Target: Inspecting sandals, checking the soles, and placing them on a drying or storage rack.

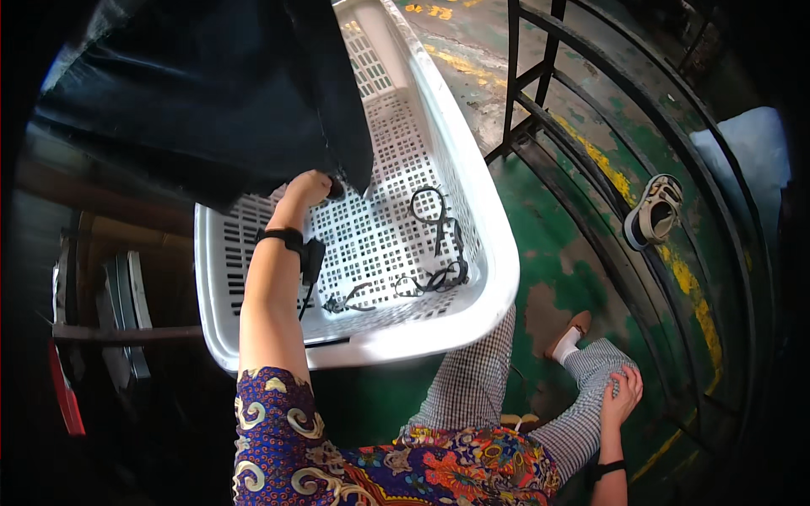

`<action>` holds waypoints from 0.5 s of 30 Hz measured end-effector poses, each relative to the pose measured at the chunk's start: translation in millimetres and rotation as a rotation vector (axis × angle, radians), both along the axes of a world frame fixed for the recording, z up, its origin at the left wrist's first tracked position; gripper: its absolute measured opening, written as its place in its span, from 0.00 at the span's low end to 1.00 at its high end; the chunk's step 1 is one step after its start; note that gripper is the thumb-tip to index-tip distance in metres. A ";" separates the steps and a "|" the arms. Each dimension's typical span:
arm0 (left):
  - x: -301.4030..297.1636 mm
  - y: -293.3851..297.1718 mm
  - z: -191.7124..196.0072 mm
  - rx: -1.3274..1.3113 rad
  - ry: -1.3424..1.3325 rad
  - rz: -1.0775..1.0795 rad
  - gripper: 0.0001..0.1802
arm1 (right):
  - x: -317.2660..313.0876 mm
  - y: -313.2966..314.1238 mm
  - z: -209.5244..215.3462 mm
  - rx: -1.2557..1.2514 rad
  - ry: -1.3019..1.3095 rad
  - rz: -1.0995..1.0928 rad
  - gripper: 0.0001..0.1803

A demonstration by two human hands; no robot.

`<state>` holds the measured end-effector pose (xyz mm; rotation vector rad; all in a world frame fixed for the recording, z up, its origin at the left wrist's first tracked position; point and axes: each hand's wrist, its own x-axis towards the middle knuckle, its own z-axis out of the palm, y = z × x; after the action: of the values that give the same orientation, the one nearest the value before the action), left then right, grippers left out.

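Observation:
A large black sheet [211, 110], glossy like plastic or leather, hangs over the far left part of a white plastic basket [498, 244] with slotted walls and a perforated floor. My left hand [310, 187] reaches over the basket and is closed at the sheet's lower edge, which is drawn up there. A small dark bit shows beside its knuckles; the fingertips are hidden. Thin black strips [434, 278], some looped, lie in the basket's near right corner, with a few more black pieces [348, 302] at the near side. My right hand [623, 395] rests on my knee, fingers stretched out.
A black metal rack [527, 93] with curved-looking bars stands to the right; a beige shoe [654, 212] lies on it. Behind is a pale sheet-like thing [747, 156]. At left are flat boards [126, 291] and a horizontal bar [126, 335]. The green floor [548, 295] is worn.

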<state>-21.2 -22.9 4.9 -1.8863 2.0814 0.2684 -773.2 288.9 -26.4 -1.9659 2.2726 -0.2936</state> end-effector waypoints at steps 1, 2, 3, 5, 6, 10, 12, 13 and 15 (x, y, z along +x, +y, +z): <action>38.6 11.6 -20.1 0.068 -0.036 -0.026 0.08 | 3.4 -3.1 -4.2 0.015 0.000 0.011 0.09; 44.7 13.7 -35.9 0.082 -0.036 -0.027 0.08 | 4.5 -5.7 -4.5 0.036 0.020 0.009 0.08; 49.7 18.3 -49.9 0.093 0.063 0.148 0.11 | 10.4 -10.8 -0.8 0.045 0.029 0.010 0.08; 36.6 5.7 -76.9 0.121 0.252 0.459 0.21 | 5.8 -9.2 0.6 0.084 0.053 -0.032 0.08; 36.4 4.4 -87.0 0.129 0.343 0.628 0.26 | 7.0 -12.1 -0.2 0.104 0.076 -0.039 0.08; 16.1 -9.5 -131.2 0.213 0.657 1.140 0.33 | 16.0 -19.0 12.0 0.129 0.143 -0.010 0.10; 4.9 -15.8 -170.4 0.171 0.781 1.275 0.32 | 23.9 -23.1 25.4 0.147 0.178 -0.075 0.10; 70.3 5.9 -183.4 0.082 0.675 1.326 0.33 | 30.2 -37.4 15.3 0.150 0.095 -0.018 0.10; 110.5 3.7 -205.6 0.035 0.597 1.260 0.30 | 31.0 -45.4 11.1 0.162 0.038 -0.004 0.11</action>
<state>89.3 -19.2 -200.6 -3.0704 0.7426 1.2194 -742.1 243.5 -15.4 -1.9023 2.2445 -0.0698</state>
